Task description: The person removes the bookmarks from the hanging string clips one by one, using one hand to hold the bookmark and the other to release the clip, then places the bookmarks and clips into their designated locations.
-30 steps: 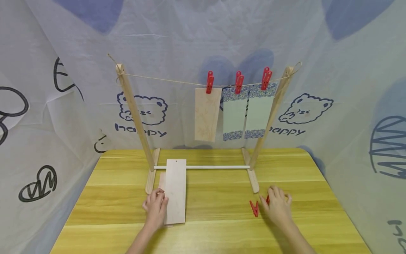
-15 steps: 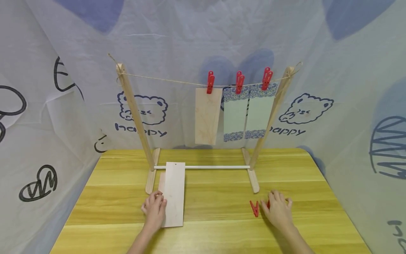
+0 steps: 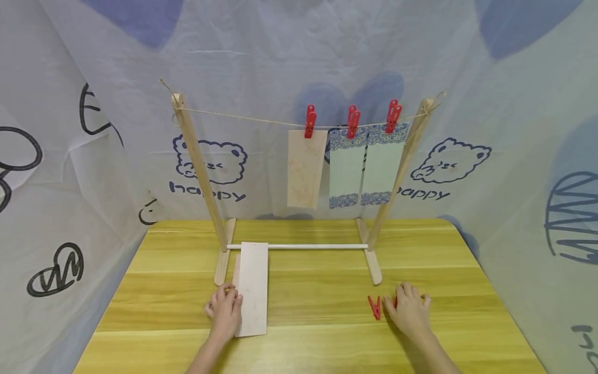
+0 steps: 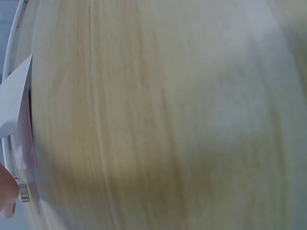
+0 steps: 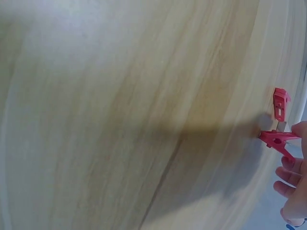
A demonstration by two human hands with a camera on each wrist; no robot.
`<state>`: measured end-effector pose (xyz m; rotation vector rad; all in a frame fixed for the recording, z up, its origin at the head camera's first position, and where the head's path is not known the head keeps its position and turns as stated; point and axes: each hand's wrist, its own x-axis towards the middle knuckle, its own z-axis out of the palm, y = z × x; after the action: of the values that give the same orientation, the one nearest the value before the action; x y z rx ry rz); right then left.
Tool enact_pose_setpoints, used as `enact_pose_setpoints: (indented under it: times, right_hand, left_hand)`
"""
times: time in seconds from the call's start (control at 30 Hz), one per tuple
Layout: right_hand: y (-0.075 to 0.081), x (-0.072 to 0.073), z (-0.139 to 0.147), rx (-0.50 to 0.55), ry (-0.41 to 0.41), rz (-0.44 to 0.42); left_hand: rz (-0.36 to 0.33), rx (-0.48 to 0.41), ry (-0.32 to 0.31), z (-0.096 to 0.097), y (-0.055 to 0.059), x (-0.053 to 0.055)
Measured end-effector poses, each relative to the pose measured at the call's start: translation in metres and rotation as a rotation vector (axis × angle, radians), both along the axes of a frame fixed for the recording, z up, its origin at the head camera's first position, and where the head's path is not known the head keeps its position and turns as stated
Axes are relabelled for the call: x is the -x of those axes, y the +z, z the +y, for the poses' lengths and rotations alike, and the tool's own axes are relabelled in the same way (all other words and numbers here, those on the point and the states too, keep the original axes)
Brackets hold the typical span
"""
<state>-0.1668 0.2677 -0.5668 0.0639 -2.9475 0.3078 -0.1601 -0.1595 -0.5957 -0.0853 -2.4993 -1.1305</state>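
Note:
My left hand (image 3: 225, 313) pinches a long pale card (image 3: 254, 291) by its left edge. A second pinkish card (image 3: 236, 267) shows partly beneath it. The left wrist view catches the pale card (image 4: 13, 103) raised at a slant over the pinkish one (image 4: 24, 139). On the right, my right hand (image 3: 412, 314) holds a red clothespin, mostly hidden in the head view; in the right wrist view this clothespin (image 5: 277, 139) sits between thumb and fingers. Another red clothespin (image 3: 375, 308) lies on the table just left of that hand.
A wooden frame (image 3: 201, 171) carries a string (image 3: 247, 118) and a white bottom rod (image 3: 317, 246). Hanging from red clothespins are a beige card (image 3: 306, 171) and two blue-patterned pale cards (image 3: 344, 169). The wooden table (image 3: 317, 296) backs onto a printed cloth.
My left hand and the pale card have moved slightly left and toward me. The right hand has drawn back a little and keeps its clothespin. The hanging beige card sways slightly.

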Motion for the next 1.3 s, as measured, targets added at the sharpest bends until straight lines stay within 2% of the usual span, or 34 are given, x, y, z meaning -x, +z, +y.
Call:
enact_pose_setpoints:
  times: [0.23, 0.33, 0.63, 0.93, 1.13, 1.3]
  right_hand:
    - [-0.003, -0.003, -0.001, -0.001, -0.024, -0.049]
    - [-0.005, -0.004, -0.002, -0.006, -0.037, -0.063]
    - [-0.011, -0.006, -0.003, -0.023, -0.064, -0.094]
    - [-0.024, -0.007, -0.002, -0.029, -0.056, -0.024]
    - [-0.028, -0.007, 0.000, -0.029, -0.041, 0.025]
    - [-0.030, -0.006, 0.001, -0.029, -0.042, 0.026]
  left_hand:
    - [-0.147, 0.023, 0.021, -0.003, 0.001, -0.002]
    - [-0.185, 0.044, 0.026, -0.003, 0.000, -0.002]
    - [-0.215, 0.183, 0.055, -0.005, -0.001, 0.000]
    - [-0.222, 0.316, 0.056, -0.005, 0.001, 0.002]
    - [-0.216, 0.379, 0.063, -0.006, -0.002, 0.004]
    - [-0.214, 0.417, 0.067, -0.006, -0.003, 0.005]
